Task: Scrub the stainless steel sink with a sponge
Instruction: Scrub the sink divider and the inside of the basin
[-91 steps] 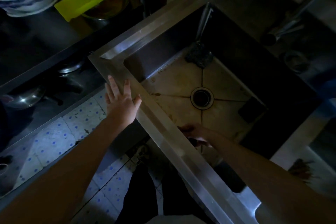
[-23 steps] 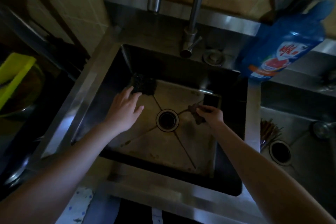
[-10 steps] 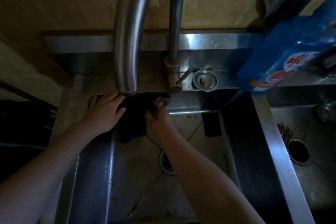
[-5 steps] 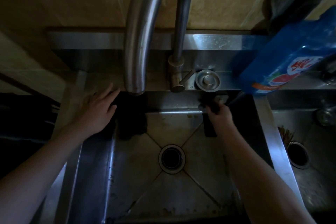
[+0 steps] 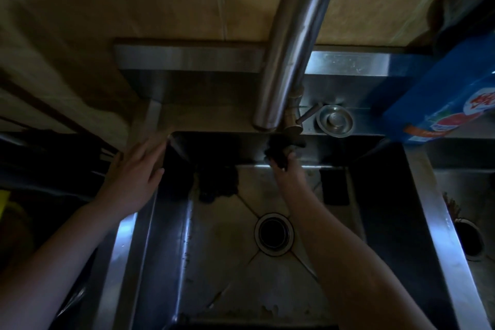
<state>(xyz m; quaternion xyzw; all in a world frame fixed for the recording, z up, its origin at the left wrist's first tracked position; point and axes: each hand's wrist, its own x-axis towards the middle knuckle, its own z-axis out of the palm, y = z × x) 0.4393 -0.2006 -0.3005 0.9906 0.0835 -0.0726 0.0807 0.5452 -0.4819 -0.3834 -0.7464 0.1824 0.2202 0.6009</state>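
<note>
Low light, looking straight down; clock directions taken from the drain.

- 10 o'clock: left hand, fingers straight and spread, holding nothing. It lies flat at the far-left corner of the sink rim. It is blurred, so firm contact is uncertain. Most likely a brace for leaning in over the basin.
- 11 o'clock: dark crumpled wad on the sink floor, against the back wall. Nothing touches it; too dark to say what it is.
- 12 o'clock, overhead: faucet spout pointing down into the basin. No water visible.
- 12 o'clock, under the spout: right hand, fingers curled around a dark sponge and pressing it to the upper back wall. The arm reaches over the drain. Judged to be mid-scrub on the back wall.
- 1 o'clock: dark rectangular object flat on the floor, near the right wall.
- 2 o'clock: round metal cap on the deck, then a blue bottle, probably detergent kept within reach.

Stains show along the near floor edge at 6 o'clock, so much seems left to do.
</note>
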